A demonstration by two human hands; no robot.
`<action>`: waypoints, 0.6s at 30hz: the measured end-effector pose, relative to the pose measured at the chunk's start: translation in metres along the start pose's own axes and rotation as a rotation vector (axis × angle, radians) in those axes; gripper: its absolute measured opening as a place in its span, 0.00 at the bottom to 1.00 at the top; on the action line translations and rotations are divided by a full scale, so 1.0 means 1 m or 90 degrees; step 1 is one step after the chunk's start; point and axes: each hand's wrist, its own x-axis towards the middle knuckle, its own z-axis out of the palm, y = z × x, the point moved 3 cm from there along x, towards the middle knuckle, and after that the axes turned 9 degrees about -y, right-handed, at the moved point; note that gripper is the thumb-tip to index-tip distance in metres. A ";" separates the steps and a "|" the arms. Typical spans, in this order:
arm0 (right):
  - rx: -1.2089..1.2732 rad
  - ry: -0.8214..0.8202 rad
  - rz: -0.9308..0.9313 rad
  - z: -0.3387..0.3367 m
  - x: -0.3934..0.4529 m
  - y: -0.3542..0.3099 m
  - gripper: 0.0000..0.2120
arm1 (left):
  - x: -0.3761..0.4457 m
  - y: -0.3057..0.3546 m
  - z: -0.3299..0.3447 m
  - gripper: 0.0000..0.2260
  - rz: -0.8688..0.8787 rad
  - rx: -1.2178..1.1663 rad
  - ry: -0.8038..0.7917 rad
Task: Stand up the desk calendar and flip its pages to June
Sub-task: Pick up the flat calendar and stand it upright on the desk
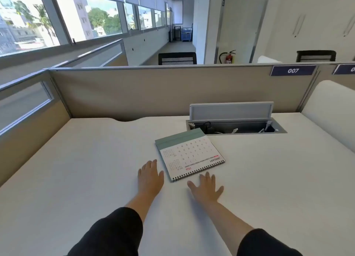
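Observation:
The desk calendar [189, 155] lies flat on the white desk [86, 169], folded down, with its January 2026 page facing up and upside down to me. Its black spiral binding runs along the near edge and its green cardboard base sticks out at the far edge. My left hand [149, 177] rests palm down on the desk just left of the calendar's near corner, fingers together. My right hand [206, 188] lies palm down right below the spiral binding, fingers spread. Neither hand holds anything.
An open cable box [236, 127] with its grey lid [230, 111] raised sits in the desk just behind the calendar, with plugs and cables inside. Beige partition walls [153, 92] close the desk at the back and left. A white divider [330, 111] stands at the right.

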 end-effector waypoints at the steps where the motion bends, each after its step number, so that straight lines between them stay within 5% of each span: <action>1: -0.030 -0.008 0.000 0.000 0.004 0.000 0.36 | 0.008 0.002 -0.001 0.22 0.006 -0.004 -0.002; 18: -0.085 -0.024 -0.043 -0.005 0.040 0.011 0.48 | 0.163 0.011 -0.018 0.26 0.012 0.059 -0.107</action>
